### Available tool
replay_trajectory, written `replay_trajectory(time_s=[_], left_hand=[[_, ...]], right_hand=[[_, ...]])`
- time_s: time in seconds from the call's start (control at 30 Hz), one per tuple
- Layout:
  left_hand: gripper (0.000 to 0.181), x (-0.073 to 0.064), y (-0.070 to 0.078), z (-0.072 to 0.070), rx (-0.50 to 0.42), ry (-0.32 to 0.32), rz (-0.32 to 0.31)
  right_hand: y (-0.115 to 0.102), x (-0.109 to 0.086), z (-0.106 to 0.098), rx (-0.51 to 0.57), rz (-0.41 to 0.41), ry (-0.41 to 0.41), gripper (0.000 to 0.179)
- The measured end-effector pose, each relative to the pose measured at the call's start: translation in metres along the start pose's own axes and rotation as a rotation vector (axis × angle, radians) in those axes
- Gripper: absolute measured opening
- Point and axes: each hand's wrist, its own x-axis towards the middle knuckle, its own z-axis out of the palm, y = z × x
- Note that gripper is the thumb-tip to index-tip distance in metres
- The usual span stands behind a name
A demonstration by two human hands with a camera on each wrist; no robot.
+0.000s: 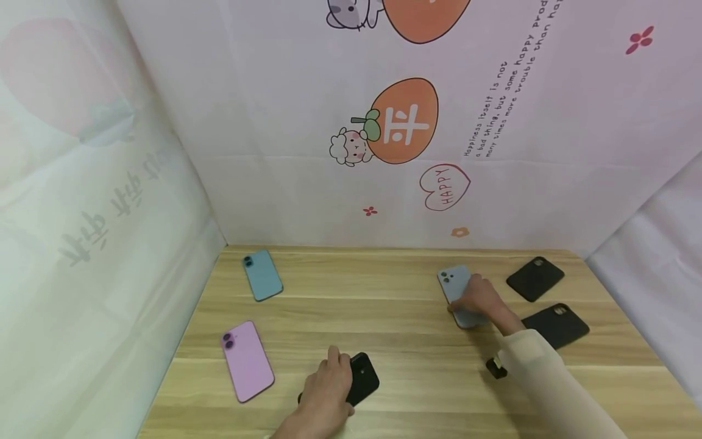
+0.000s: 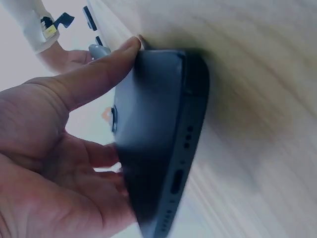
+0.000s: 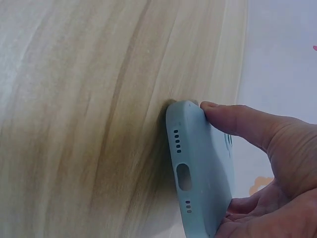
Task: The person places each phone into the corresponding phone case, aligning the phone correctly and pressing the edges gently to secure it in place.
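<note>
In the head view my left hand (image 1: 323, 390) is at the front middle of the table, gripping a black phone (image 1: 364, 378) across its long edges. The left wrist view shows the thumb on one edge of that black phone (image 2: 148, 124) and fingers on the other, its port end toward the camera. Farther back on the right, my right hand (image 1: 479, 299) holds a light blue phone case (image 1: 454, 280) by its sides, with camera openings at the far end. Close up, the thumb presses one edge of the light blue case (image 3: 208, 163), whose bottom edge has a port cutout and small holes.
On the left of the wooden table (image 1: 351, 292) lie a blue phone (image 1: 263, 275) and a pink-purple phone (image 1: 248, 361). Two black phone cases (image 1: 534, 279) lie at the right, the nearer black case (image 1: 559, 326) partly behind my right forearm. White printed cloth (image 1: 274, 152) encloses the table.
</note>
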Motion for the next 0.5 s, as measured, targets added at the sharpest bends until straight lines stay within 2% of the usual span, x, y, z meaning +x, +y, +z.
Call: replay_trajectory(time_s=[0.27,0.37,0.5], left_hand=[[0.061,-0.001,-0.010,-0.006,-0.058,0.064,0.062],[0.052,-0.001,-0.015,-0.008,-0.094,0.050,0.066],[0.038,-0.001,-0.020,-0.011,-0.157,-0.003,0.067]], right_hand=[[-0.001,-0.004,0.001,0.031,0.031,0.003,0.100],[-0.001,-0.005,0.001,0.042,0.040,0.013,0.097],[-0.002,-0.007,0.000,0.055,0.020,0.026,0.085]])
